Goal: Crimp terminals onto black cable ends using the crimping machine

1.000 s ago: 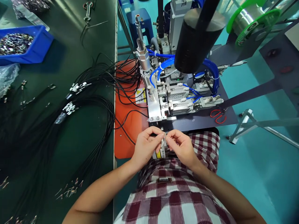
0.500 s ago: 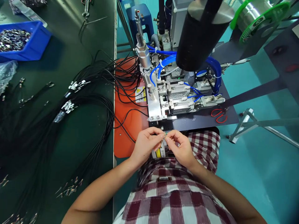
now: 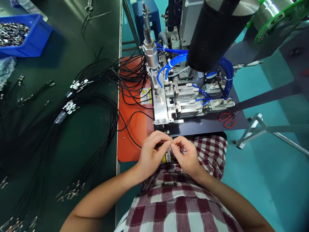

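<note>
My left hand (image 3: pixel 154 151) and my right hand (image 3: pixel 185 151) meet in front of my lap, just short of the machine (image 3: pixel 161 112). Both are closed, thumb and forefinger pinched together around a tiny, partly greenish piece (image 3: pixel 172 140), too small to name. A black cable (image 3: pixel 131 137) crosses the orange base (image 3: pixel 130 151) and passes out of sight beside my left hand. Below the fingers, a part with a yellow and white label (image 3: pixel 166 158) is half covered.
Bundles of black cables (image 3: pixel 103 103) with metal connectors (image 3: pixel 70 106) lie on the dark table (image 3: pixel 96 193) at left. A blue bin (image 3: pixel 36 42) holds many small metal parts. Red-handled scissors (image 3: pixel 227 120) rest on the machine's plate. A green-rimmed spool (image 3: pixel 272 25) hangs upper right.
The view has shifted slightly. My fingertips have drawn closer together over the tiny piece, and my left hand covers more of the yellow label.
</note>
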`<state>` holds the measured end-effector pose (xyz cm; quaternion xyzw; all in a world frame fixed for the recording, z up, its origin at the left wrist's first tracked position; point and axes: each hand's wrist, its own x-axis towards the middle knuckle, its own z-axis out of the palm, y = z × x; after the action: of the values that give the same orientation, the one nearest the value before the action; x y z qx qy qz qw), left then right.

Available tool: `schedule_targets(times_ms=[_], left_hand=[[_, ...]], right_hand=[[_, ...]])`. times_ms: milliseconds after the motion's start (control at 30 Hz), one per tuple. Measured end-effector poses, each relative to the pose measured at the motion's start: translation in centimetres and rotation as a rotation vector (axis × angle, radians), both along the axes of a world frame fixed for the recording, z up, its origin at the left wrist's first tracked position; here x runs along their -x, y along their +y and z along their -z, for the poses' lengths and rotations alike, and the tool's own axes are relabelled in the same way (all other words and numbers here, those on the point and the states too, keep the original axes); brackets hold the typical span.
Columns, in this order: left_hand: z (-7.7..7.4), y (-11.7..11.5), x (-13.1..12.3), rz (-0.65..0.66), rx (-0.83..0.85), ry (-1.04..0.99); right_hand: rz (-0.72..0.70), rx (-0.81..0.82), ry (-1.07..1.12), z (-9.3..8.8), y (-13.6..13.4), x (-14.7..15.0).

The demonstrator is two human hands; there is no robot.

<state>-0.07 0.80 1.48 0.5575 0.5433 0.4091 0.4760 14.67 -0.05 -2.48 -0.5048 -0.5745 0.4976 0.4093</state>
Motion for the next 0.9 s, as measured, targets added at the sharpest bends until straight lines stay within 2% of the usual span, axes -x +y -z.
schedule_targets(times_ms=[33, 100, 233, 300, 467, 600, 900], left_hand=[[-0.1, 0.0, 0.1, 0.016, -0.031, 0.020], [-0.2, 0.1, 0.2, 0.036, 0.016, -0.029], [0.0, 0.4, 0.2, 0.004, 0.343, -0.316], [0.2, 0.5, 0.2, -0.032, 0.425, -0.388], [0.3, 0.6, 0.1, -0.066, 0.457, -0.380], [0.2, 0.7, 0.0, -0.056, 0.470, -0.366], [0.3, 0.7, -0.1, -0.056, 0.471, -0.384]], right_hand=[[0.000, -0.007, -0.001, 0.0, 0.0, 0.0], [-0.005, -0.023, -0.003, -0.2, 0.0, -0.1], [-0.019, 0.014, 0.045, -0.4, 0.2, 0.2], [-0.014, 0.061, 0.074, -0.5, 0.4, 0.4], [-0.081, 0.198, 0.124, -1.0, 1.6, -0.5], [-0.096, 0.335, 0.265, -1.4, 2.5, -1.4], [-0.042, 0.411, 0.395, -0.8, 2.4, -0.8]])
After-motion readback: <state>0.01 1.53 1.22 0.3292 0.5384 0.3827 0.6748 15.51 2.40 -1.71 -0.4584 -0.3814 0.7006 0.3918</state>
